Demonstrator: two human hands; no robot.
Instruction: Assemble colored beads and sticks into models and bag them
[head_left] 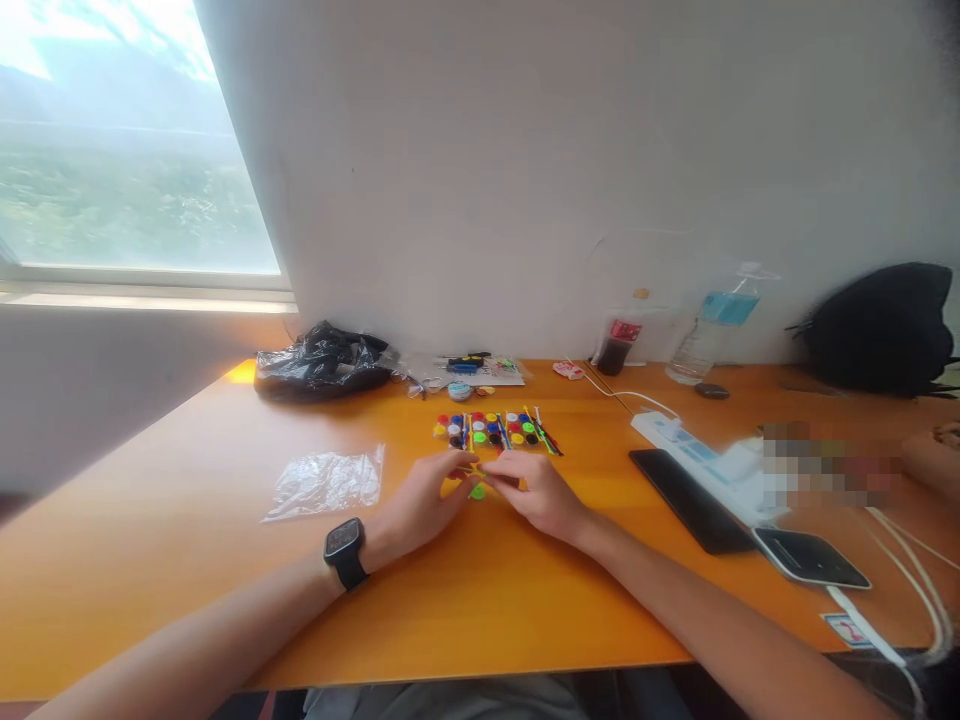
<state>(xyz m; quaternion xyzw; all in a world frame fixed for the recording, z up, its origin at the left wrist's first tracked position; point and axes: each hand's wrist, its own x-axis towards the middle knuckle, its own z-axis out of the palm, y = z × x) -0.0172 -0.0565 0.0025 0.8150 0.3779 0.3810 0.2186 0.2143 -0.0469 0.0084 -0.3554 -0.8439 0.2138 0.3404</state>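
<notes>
My left hand (431, 490) and my right hand (544, 492) meet over the middle of the table, fingertips pinched close together. Between them is a small, thin piece with yellow and red showing, mostly hidden by the fingers. Just below the fingertips is a small round green piece (478, 492); whether it is held or lies on the wood is unclear. Right beyond the hands, small round pieces (480, 420) in red, blue, white, yellow, green and black lie in neat groups. Thin coloured sticks (541, 430) lie beside and between these groups.
A clear plastic bag (326, 482) lies left on the table (187, 560). Behind are a black plastic bag (322, 360), tools (465, 365), a cola bottle (619, 345) and a water bottle (694, 345). Right are a power strip (697, 460), a black phone (690, 500), cables and another person's hand (930, 455).
</notes>
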